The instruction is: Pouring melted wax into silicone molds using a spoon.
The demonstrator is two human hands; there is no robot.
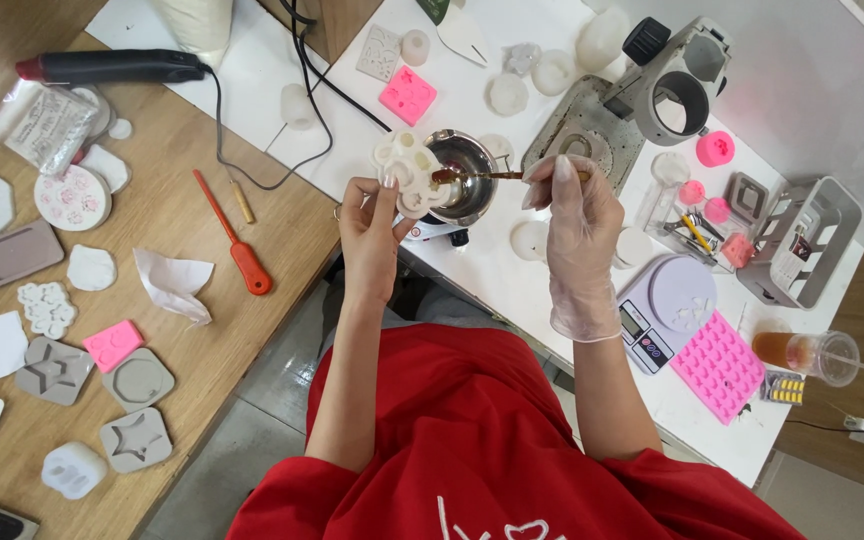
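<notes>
Left hand [370, 228] grips a white flower-shaped silicone mould [407, 172], tilted above a small steel melting pot [467, 190] on the white table [492, 275]. Gloved right hand [577, 215] pinches a spoon [477, 176] whose tip touches the mould.

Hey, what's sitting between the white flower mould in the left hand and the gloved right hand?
In the head view, a small metal pot sits between the white flower mould and the gloved right hand; the spoon crosses over it.
</notes>
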